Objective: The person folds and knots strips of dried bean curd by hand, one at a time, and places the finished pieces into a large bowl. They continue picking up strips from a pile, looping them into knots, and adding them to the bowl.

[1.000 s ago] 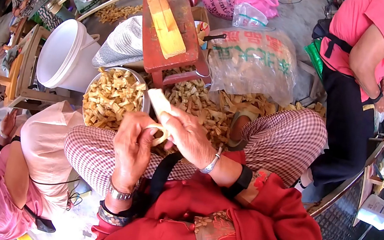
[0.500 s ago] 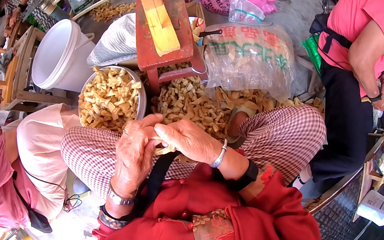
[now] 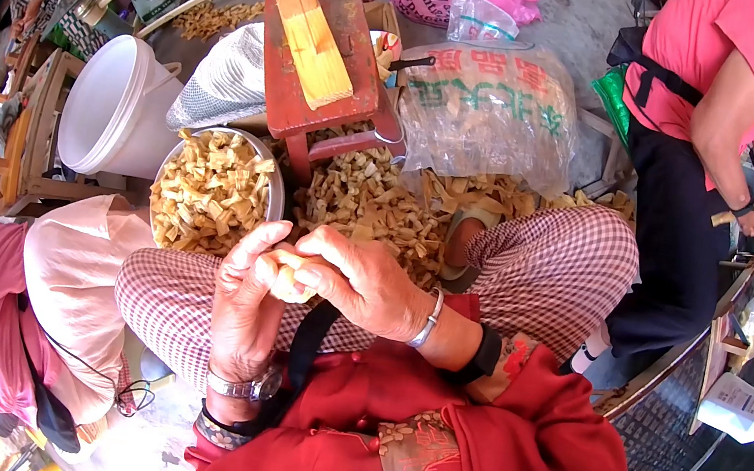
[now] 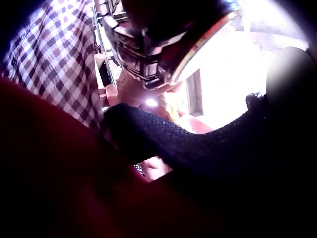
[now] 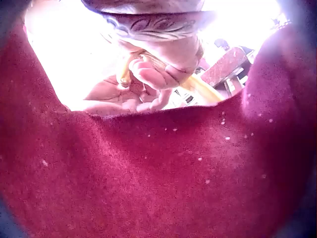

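Note:
Over the lap, my left hand (image 3: 246,313) and right hand (image 3: 367,284) meet at a pale yellow strip of tofu skin (image 3: 292,285), folded into a small loop or knot. Left thumb and fingers pinch one side of it, with a fingertip raised above. The right thumb and curled fingers grip the other side. In the right wrist view, a length of the strip (image 5: 204,90) sticks out past the right hand, and a short end hangs over the left palm. The left wrist view is mostly sleeve and dark band, hiding the fingers.
A metal bowl (image 3: 279,191) full of tofu skin knots stands just beyond the left knee. More knots (image 3: 367,204) lie heaped beside it. On a red stool (image 3: 278,111) lies a stack of yellow strips (image 3: 308,36). A white bucket (image 3: 104,105) and plastic sack (image 3: 487,114) stand nearby.
The strip's long end, earlier pointing up from the right hand beside an open loop, has been drawn down. The hands closed together, and now the loop is smaller and the left fingers have lifted.

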{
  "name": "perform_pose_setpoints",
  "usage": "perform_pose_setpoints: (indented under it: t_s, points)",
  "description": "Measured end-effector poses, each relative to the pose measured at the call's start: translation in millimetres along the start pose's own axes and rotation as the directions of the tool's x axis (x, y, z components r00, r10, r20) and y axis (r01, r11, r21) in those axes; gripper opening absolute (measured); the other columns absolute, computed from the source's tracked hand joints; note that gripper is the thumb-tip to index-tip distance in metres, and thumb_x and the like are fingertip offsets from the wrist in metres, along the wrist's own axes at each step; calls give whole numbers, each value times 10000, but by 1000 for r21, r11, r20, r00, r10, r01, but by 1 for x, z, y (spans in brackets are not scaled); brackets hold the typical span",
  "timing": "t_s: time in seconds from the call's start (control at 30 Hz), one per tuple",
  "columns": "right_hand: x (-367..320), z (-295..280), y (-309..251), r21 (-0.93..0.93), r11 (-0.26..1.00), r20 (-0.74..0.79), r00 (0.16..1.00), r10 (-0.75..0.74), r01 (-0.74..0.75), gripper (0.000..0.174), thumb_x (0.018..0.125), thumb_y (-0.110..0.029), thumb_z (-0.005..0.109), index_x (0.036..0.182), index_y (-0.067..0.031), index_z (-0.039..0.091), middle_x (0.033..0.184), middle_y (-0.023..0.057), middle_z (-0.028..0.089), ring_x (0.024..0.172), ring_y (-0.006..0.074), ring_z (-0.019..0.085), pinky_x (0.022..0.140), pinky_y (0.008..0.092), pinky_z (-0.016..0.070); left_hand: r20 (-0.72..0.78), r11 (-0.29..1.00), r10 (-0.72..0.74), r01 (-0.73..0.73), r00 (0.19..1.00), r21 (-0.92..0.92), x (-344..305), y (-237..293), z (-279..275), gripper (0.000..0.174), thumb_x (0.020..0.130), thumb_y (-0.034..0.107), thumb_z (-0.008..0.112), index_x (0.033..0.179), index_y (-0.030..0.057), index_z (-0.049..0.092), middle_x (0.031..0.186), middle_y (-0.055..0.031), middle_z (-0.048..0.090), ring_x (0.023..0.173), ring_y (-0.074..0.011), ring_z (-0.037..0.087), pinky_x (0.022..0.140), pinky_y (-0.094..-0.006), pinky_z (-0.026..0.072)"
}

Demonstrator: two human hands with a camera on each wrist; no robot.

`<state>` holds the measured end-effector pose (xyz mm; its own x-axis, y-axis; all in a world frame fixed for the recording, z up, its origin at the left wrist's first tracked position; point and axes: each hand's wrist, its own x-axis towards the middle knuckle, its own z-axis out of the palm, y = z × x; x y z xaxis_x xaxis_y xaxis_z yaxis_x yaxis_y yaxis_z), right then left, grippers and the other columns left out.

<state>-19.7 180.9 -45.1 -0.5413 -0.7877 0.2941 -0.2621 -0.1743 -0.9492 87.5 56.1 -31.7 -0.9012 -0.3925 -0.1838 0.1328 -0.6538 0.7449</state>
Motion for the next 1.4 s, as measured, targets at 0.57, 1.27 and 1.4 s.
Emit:
perform_pose_setpoints:
  t_s: [0.57,1.27,1.4]
  points:
    - [-11,-15,8,72,943,-19,945,326,-324,345,960,-304,504,1151,-19,459,869,76,614,784,146,616,718,273,483,174,952,-166,111,971,287,1,-11,-1,424,964,324,495,1115,-63,576,1100,-130,607,936,-197,603,790,-343,518]
    - [-10,-45,11,97,819,157,821,548,-565,231,944,-206,535,1049,0,531,788,62,574,687,103,583,510,228,499,-129,937,-193,222,973,272,36,-1,6,243,931,196,565,985,-39,597,623,2,528,441,-42,380,397,-200,368]
    - [0,-39,14,-73,961,122,954,275,-268,247,930,-194,535,807,18,567,636,97,519,551,178,497,541,307,396,-133,987,-113,127,985,102,40,11,-7,205,907,203,591,905,-2,586,595,18,459,452,-37,333,395,-182,321]
